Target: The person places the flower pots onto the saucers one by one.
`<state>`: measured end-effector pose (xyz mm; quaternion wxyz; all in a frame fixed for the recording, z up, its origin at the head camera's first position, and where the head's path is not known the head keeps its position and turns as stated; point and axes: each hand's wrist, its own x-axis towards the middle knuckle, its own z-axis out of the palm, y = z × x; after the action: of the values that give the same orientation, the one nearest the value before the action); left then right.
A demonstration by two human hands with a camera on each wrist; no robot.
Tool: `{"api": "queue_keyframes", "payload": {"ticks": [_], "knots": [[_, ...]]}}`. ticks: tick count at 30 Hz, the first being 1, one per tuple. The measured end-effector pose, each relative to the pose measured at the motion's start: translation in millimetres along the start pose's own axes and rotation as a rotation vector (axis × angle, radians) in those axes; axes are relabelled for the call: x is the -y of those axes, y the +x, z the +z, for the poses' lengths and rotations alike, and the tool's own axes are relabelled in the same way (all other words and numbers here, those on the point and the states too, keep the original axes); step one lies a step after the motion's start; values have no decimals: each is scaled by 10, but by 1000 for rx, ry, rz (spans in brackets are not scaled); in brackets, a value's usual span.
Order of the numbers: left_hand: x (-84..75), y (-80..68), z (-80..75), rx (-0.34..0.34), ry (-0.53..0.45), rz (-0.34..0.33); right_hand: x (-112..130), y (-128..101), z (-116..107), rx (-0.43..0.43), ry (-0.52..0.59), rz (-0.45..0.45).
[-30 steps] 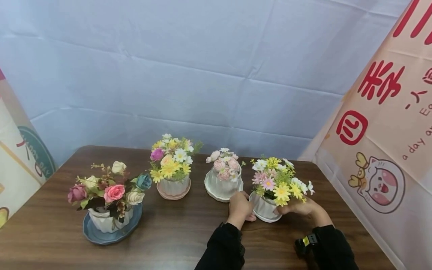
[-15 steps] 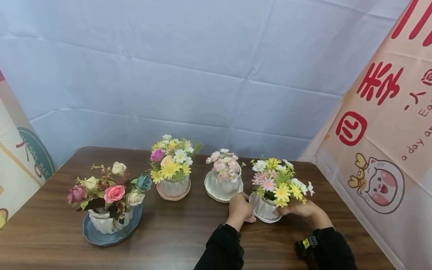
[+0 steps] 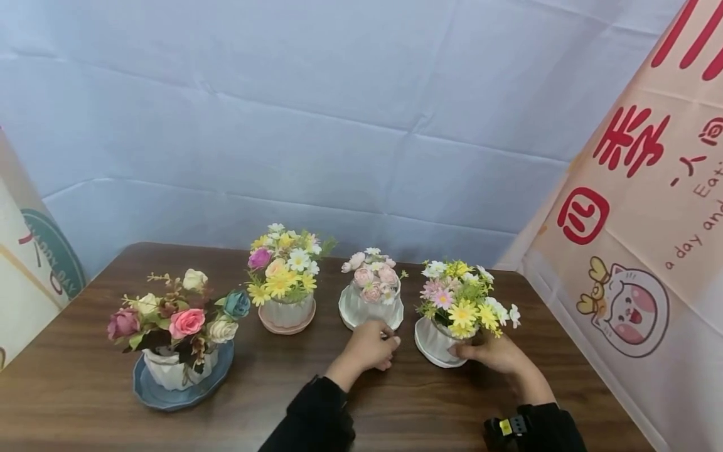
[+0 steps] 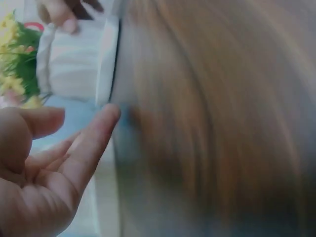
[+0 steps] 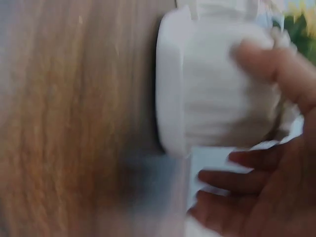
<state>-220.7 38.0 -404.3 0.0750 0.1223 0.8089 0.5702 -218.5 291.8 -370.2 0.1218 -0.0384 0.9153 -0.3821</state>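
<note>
A ribbed white pot (image 3: 433,342) of yellow, pink and white daisies (image 3: 460,298) stands on its white saucer on the brown table (image 3: 282,389). My right hand (image 3: 491,355) holds the pot's right side. In the right wrist view the thumb and fingers of this hand (image 5: 266,163) lie round the pot's wall (image 5: 217,98). My left hand (image 3: 367,348) is off the pot, a little to its left, just in front of the pink-rose pot (image 3: 369,307). It holds nothing. The left wrist view shows this hand (image 4: 54,163) with relaxed fingers and the daisy pot (image 4: 74,64) beyond.
Further left stand a yellow-daisy pot (image 3: 287,314) on a pink saucer and a rose pot on a blue saucer (image 3: 175,392). A printed banner (image 3: 638,251) closes the right side and a pale blue backdrop (image 3: 339,125) the rear.
My left hand has let go of the daisy pot and moved left, toward the pink-rose pot. My right hand stays on the pot.
</note>
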Motion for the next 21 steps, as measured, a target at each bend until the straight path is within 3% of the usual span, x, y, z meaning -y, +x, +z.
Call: {"api": "queue_keyframes", "payload": {"ticks": [4,7,13,17,21], "knots": [[29,-127,-279,-36,332,132,130,-130,31,-37,-290,32],[54,-260,-473,-60,470,172,213,-237,99,-51,-407,62],[155,-599,-768,-154,648,240,378,-451,324,-131,-481,136],[199,-814,-917,-230,766,223,485,-497,489,-194,-493,66],[229,-979,-1011,-240,865,165,535,-547,680,-300,-496,-55]]}}
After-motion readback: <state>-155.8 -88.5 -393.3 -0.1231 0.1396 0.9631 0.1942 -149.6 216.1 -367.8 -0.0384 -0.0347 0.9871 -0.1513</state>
